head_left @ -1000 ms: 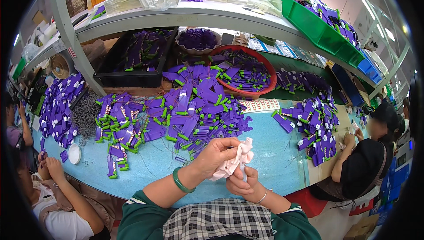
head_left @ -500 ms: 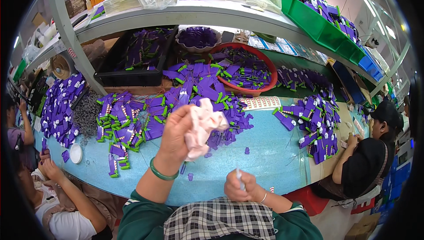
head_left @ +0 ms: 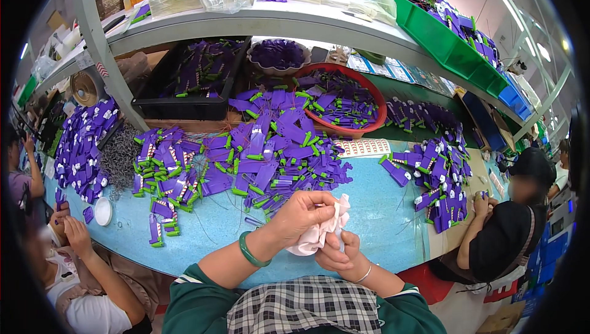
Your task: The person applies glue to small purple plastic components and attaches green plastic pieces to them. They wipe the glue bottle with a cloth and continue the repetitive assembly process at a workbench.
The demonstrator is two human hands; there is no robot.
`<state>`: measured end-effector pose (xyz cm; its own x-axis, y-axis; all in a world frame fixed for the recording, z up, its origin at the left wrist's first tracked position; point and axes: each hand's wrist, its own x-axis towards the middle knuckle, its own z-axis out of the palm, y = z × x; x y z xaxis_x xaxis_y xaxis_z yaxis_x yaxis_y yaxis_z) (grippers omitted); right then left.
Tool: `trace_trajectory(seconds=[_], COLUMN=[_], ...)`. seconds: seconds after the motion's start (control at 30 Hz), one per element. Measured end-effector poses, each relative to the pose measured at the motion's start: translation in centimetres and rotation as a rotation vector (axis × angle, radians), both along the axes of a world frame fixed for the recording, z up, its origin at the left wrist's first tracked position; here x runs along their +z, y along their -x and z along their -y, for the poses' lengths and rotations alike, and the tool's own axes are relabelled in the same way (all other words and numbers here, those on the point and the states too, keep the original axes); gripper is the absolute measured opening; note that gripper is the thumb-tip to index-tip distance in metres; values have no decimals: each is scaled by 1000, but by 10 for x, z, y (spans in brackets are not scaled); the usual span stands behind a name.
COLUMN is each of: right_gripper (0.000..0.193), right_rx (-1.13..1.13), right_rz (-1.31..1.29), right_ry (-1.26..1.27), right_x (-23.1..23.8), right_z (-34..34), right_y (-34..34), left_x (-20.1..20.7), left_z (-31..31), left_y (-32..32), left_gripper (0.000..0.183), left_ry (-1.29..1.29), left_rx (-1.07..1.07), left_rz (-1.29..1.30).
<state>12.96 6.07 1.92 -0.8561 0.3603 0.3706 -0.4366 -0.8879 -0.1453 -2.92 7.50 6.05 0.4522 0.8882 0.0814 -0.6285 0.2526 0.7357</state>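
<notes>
White crumpled cloth (head_left: 321, 230) above near edge of blue table (head_left: 381, 223), pinched between both hands. Left hand (head_left: 301, 214) closed over cloth top, green bangle (head_left: 249, 250) on wrist. Right hand (head_left: 337, 254) grips cloth from below, fingers curled. Red basin (head_left: 375, 97) holds purple-green parts; black tray (head_left: 184, 107) same. Loose purple parts pile (head_left: 270, 149) mid-table. White label sheet (head_left: 364, 147) flat beside basin.

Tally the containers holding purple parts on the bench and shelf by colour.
Red round basin: 1
Black tray: 1
Pale scalloped bowl: 1
Green shelf bin: 1
Total: 4
</notes>
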Motion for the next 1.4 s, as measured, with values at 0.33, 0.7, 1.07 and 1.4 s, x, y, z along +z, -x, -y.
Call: trace_trajectory(seconds=[0.33, 0.7, 1.07, 1.4], right_gripper=[31, 49, 45, 31], right_rx=[-109, -284, -523, -1135], right_rz=[293, 705, 975, 900], right_ry=[-150, -325, -640, -1071], right_x=[1, -10, 27, 218], right_z=[3, -14, -36, -186], right_y=[-15, -54, -74, 11], left_x=[30, 54, 39, 2], left_z=[-21, -102, -165, -8], left_y=[56, 90, 123, 83], left_gripper=[9, 13, 33, 23], left_ry=[-27, -685, -954, -1015], left_rx=[549, 1157, 851, 452], left_rz=[240, -467, -1892, -1484])
